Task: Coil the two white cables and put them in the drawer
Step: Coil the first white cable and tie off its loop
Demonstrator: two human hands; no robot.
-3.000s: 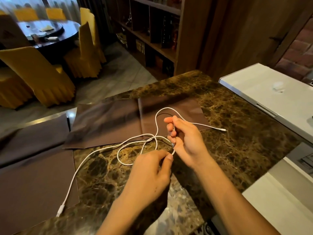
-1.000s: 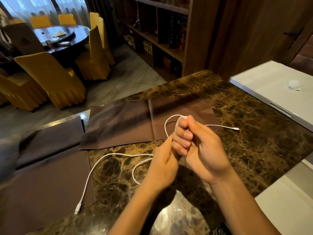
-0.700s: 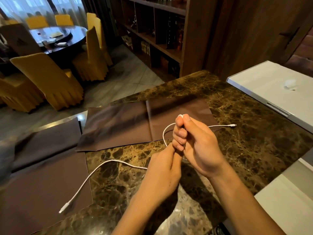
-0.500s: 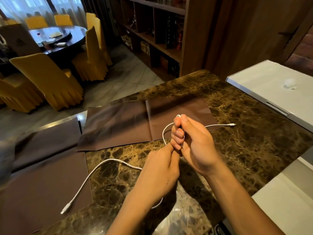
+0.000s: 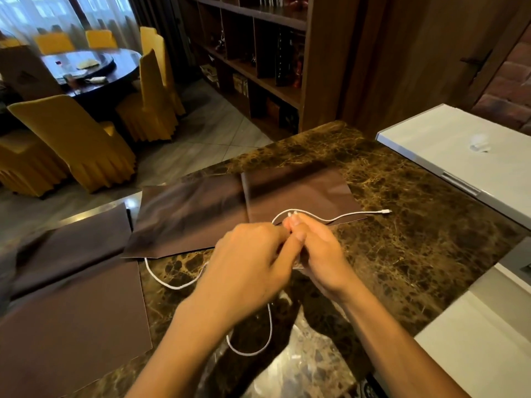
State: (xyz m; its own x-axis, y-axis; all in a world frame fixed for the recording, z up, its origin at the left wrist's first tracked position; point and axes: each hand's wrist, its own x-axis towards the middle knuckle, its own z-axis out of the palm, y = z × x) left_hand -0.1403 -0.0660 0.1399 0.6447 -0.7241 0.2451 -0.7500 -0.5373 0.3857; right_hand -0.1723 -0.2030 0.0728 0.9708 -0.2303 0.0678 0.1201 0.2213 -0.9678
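Note:
Both hands meet over the middle of the brown marble counter [image 5: 402, 254]. My right hand [image 5: 319, 254] is closed around loops of a thin white cable [image 5: 339, 218]; a small loop sticks out above its fingertips. One end with a small plug [image 5: 385, 211] trails right along the counter. My left hand [image 5: 253, 265] pinches the same cable against the right fingers. A slack length runs left under it in a curve [image 5: 169, 284] and another loop hangs below my wrist [image 5: 268, 337]. I cannot tell two cables apart. No drawer is recognisable.
Dark brown placemats [image 5: 195, 214] lie on the counter ahead and to the left [image 5: 71, 311]. A white appliance top [image 5: 474, 156] borders the counter on the right. Beyond the counter edge stand yellow-covered chairs [image 5: 80, 145], a round table and a wooden bookshelf [image 5: 258, 53].
My left hand has risen up to the right fingertips, drawing slack in. The far left end of the cable has slid off the placemat toward me; a loop now hangs below my left wrist.

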